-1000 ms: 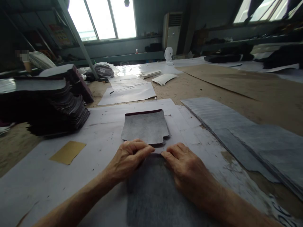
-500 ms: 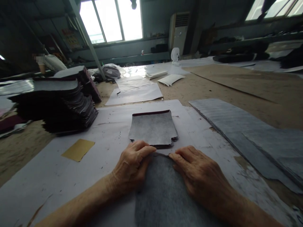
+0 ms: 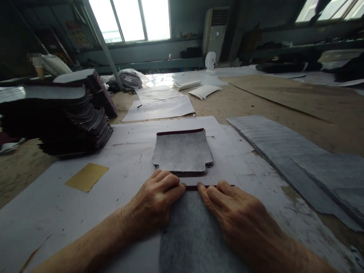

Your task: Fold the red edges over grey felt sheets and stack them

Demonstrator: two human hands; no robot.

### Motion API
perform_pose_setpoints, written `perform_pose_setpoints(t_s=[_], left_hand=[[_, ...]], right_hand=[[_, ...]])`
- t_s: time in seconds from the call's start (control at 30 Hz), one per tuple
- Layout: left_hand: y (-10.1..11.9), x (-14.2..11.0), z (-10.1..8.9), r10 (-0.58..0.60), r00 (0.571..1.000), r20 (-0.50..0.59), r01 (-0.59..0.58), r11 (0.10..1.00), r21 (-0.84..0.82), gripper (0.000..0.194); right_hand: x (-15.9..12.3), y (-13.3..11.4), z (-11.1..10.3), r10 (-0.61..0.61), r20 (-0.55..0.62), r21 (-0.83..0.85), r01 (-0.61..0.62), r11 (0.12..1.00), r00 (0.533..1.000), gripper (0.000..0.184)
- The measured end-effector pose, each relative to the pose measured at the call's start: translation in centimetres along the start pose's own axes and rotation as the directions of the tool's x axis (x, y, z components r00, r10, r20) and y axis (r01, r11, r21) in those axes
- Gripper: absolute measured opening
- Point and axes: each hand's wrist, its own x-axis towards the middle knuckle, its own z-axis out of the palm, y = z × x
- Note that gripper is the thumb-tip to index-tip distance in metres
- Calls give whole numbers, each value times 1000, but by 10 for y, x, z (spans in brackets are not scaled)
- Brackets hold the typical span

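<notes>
While the near grey sheet (image 3: 187, 231) is laid out on white paper (image 3: 125, 178), its far edge is worked by both hands, and a narrow dark strip (image 3: 192, 188) can now be seen along that edge, apparently turned over and flattened. The strip is met from one side by the left hand (image 3: 153, 199), its fingers curled and thumb tip set down, and from the other by the right hand (image 3: 241, 216), its fingers more extended; whether either grip is closed around the material or merely pressed onto it cannot be told. So one edge looks nearly done! Along the visible left side no such strip is shown, and the near end is cut off from view. Just beyond, a smaller grey piece (image 3: 180, 149) is seen with a dark band along its far edge, presumably finished there. To the left, a tall stack (image 3: 76, 125) is piled on the tabletop (image 3: 213, 104); to the right, larger grey sheets (image 3: 275, 148) are spread flat, seemingly untouched.
</notes>
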Motion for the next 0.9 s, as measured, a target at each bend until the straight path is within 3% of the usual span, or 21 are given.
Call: perform_pose_setpoints(t_s=[0.17, 0.33, 0.53, 0.67, 0.9], left_hand=[[1, 1, 1, 11, 999, 43, -12, 999, 35, 27], [4, 3, 1, -15, 996, 83, 12, 999, 35, 27], [-3, -9, -7, -69, 993, 98, 78, 993, -92, 30], [-10, -22, -14, -87, 996, 17, 89, 990, -109, 33], [-11, -24, -16, -59, 997, 46, 62, 996, -71, 31]], right_hand=[[8, -7, -2, -55, 56, -144, 62, 988, 997, 41], [24, -21, -4, -33, 82, -251, 53, 967, 996, 31], [30, -20, 5, -71, -35, 91, 74, 993, 997, 28], [24, -11, 11, -89, -62, 154, 97, 983, 994, 28], [33, -11, 7, -88, 14, 156, 85, 984, 996, 37]])
